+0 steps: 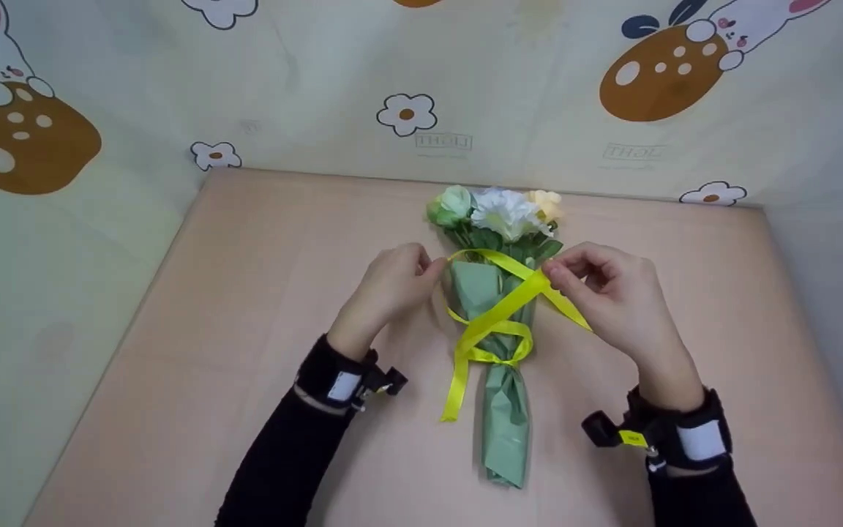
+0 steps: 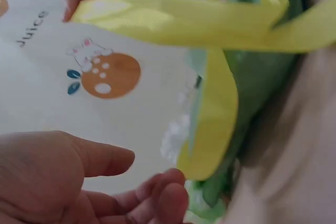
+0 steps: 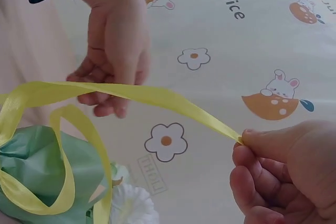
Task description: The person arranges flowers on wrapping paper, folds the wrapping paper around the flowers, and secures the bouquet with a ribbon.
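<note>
A bouquet (image 1: 506,432) in green wrapping lies on the table, its white, pale green and cream flowers (image 1: 507,212) pointing away from me. Yellow ribbon (image 1: 495,315) is looped around the wrap, with one tail hanging down its left side. Between thumb and index finger, my right hand (image 1: 615,296) pinches a ribbon end and draws that length over the bouquet from the right. My left hand (image 1: 399,282) is at the bouquet's left side. In the left wrist view its thumb (image 2: 113,160) stands apart from the fingers, whose tips are right at a ribbon loop (image 2: 212,124).
The table (image 1: 268,293) has a pinkish-beige top. Behind it hangs a pale backdrop (image 1: 319,80) printed with rabbits, oranges and flowers. Both wrists wear black straps with small cameras, the right camera (image 1: 601,430) near the table's front right.
</note>
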Action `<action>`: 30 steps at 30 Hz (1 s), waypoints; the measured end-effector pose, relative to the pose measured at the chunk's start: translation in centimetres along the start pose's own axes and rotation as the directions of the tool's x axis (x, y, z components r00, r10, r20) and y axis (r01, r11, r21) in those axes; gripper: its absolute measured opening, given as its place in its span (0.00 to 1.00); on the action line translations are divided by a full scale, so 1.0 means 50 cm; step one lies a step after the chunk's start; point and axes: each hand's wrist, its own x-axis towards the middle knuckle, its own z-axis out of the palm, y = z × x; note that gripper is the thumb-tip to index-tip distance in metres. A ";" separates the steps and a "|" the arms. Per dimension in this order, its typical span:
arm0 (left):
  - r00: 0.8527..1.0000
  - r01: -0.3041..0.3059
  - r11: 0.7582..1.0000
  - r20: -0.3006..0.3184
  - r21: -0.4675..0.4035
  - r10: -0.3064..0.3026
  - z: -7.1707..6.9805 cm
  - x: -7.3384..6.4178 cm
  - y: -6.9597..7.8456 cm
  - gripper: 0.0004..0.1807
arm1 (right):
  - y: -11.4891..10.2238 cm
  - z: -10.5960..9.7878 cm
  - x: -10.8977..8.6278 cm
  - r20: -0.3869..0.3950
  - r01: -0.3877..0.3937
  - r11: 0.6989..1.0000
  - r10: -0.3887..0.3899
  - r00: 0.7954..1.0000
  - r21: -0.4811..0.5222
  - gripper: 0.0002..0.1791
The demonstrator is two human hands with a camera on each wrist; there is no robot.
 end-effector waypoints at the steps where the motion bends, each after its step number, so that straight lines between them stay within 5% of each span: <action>1: 0.999 0.048 0.999 0.023 0.002 -0.048 0.004 0.006 -0.010 0.21 | 0.001 0.001 0.000 -0.003 -0.007 1.000 0.007 1.000 -0.004 0.06; 6: 0.975 0.148 0.974 0.193 -0.170 -0.115 0.016 0.025 -0.030 0.18 | 0.008 0.006 0.002 -0.028 -0.035 0.998 0.034 0.999 -0.043 0.09; 8: 0.966 0.172 0.926 0.241 -0.335 -0.092 0.013 0.030 -0.030 0.13 | 0.012 0.006 0.003 -0.051 -0.053 0.997 0.050 0.997 -0.058 0.10; 9: 0.963 0.182 0.883 0.258 -0.432 -0.073 0.010 0.031 -0.028 0.12 | 0.014 0.005 0.003 -0.060 -0.065 0.996 0.061 0.996 -0.062 0.10; 11: 0.962 0.188 0.742 0.272 -0.643 -0.008 0.000 0.033 -0.025 0.12 | 0.019 0.004 0.004 -0.078 -0.088 0.994 0.082 0.994 -0.071 0.10; 13: 0.955 0.206 0.533 0.287 -0.821 0.072 -0.012 0.033 -0.022 0.17 | 0.023 0.001 0.004 -0.089 -0.106 0.992 0.100 0.991 -0.072 0.10; 16: 0.957 0.225 0.230 0.259 -0.947 0.132 -0.033 0.031 -0.022 0.21 | 0.029 -0.002 0.005 -0.099 -0.122 0.989 0.114 0.989 -0.078 0.11; 20: 0.984 0.174 -0.057 0.173 -0.983 0.037 -0.060 0.032 -0.036 0.19 | 0.033 -0.004 0.006 -0.106 -0.127 0.989 0.119 0.987 -0.075 0.12; 25: 0.986 0.048 -0.283 0.090 -0.958 -0.139 -0.091 0.039 -0.075 0.22 | 0.035 -0.005 0.007 -0.113 -0.120 0.991 0.112 0.987 -0.062 0.11; 28: 0.975 -0.016 -0.352 0.064 -0.936 -0.214 -0.109 0.040 -0.093 0.24 | 0.035 -0.006 0.008 -0.118 -0.118 0.991 0.109 0.987 -0.066 0.11; 30: 0.970 -0.045 -0.359 0.045 -0.932 -0.239 -0.119 0.038 -0.098 0.24 | 0.034 -0.007 0.008 -0.118 -0.120 0.990 0.111 0.987 -0.069 0.11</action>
